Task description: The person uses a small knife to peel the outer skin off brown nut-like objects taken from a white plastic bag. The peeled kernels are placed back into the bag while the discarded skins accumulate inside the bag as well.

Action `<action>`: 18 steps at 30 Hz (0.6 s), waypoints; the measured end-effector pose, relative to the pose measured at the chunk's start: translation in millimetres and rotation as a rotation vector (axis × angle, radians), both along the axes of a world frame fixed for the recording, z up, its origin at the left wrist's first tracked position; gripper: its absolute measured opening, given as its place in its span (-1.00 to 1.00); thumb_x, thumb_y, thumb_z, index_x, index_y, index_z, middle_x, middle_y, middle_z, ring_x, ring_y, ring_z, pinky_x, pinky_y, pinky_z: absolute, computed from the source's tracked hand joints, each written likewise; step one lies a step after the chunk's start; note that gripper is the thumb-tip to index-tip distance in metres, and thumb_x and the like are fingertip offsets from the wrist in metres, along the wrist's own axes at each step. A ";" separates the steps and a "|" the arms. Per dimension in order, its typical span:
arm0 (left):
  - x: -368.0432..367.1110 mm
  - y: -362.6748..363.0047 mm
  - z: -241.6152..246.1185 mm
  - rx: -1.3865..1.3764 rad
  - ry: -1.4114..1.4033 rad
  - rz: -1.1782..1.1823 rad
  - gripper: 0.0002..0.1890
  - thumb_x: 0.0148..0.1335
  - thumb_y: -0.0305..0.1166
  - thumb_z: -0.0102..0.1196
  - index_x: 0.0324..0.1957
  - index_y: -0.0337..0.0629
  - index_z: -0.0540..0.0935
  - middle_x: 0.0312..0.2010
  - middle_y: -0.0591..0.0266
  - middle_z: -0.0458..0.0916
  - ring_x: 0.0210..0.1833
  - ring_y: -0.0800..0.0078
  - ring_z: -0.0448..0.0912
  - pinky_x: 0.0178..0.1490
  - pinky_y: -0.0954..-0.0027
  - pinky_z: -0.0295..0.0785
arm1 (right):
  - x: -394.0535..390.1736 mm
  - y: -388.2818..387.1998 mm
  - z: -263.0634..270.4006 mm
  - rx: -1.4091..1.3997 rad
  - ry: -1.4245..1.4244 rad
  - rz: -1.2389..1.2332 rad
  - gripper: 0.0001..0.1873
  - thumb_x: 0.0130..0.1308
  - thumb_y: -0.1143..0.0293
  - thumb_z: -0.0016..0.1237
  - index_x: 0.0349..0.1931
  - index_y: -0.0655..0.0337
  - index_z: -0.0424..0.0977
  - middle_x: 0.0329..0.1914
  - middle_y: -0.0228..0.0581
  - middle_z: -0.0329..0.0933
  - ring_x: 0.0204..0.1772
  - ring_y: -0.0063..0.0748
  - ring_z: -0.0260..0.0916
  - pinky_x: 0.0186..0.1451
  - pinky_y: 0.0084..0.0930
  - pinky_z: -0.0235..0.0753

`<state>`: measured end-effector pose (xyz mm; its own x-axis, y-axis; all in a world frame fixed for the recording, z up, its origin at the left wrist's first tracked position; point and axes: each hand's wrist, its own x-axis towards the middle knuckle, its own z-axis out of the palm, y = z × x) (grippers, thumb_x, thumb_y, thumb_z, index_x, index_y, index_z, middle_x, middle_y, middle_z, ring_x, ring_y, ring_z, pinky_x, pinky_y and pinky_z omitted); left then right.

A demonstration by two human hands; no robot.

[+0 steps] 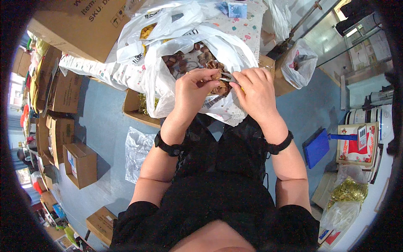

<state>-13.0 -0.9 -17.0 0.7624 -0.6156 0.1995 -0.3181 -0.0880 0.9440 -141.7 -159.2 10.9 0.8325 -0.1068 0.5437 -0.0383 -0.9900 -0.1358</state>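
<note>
A white plastic bag (157, 67) lies open on a table with a patterned cloth, and many brown chestnuts (206, 56) show inside. Over the bag's near side, my left hand (196, 86) pinches a small brown piece (216, 75), which looks like a chestnut, between thumb and fingertips. My right hand (256, 89) grips a small metal tool (226, 77), perhaps scissors or a knife, whose tip meets that piece. Its handle is mostly hidden by the fingers. Broken brown shells (222, 89) lie just below both hands.
A large cardboard box (78, 34) stands at the table's left. Beyond the right edge, a white bag (299, 64) lines another box. An open carton (143, 118) with gold tinsel sits under the table. Several cartons, including one on the floor (88, 162), are at left.
</note>
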 end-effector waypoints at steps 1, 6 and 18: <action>-0.8 0.1 1.1 -0.006 -0.038 0.007 -0.70 0.13 -0.54 0.45 -0.05 -0.29 0.78 -0.16 0.23 0.76 -0.11 0.52 0.65 0.00 0.45 0.54 | 0.5 0.1 -0.1 -0.002 -0.004 -0.005 -0.74 0.24 0.30 0.23 -0.10 0.14 0.61 -0.22 -0.32 0.52 0.00 -0.21 0.47 0.24 -0.16 0.37; -2.3 -1.4 5.3 0.000 -0.123 0.043 -0.70 0.08 -0.52 0.47 -0.09 -0.25 0.80 -0.15 0.14 0.77 -0.15 0.39 0.68 -0.05 0.41 0.55 | 1.6 1.4 -1.0 -0.027 -0.001 0.007 -0.74 0.22 0.31 0.25 -0.10 0.14 0.60 -0.21 -0.32 0.52 0.01 -0.22 0.47 0.23 -0.18 0.38; -0.6 -1.9 0.6 0.024 -0.297 0.006 -0.69 0.07 -0.53 0.45 -0.09 -0.26 0.81 -0.17 0.04 0.79 -0.09 0.24 0.72 0.03 0.34 0.57 | 2.4 -2.4 -4.1 0.022 0.063 0.035 -0.79 0.22 0.29 0.24 -0.18 0.12 0.60 -0.30 -0.32 0.49 -0.05 -0.22 0.47 0.18 -0.23 0.39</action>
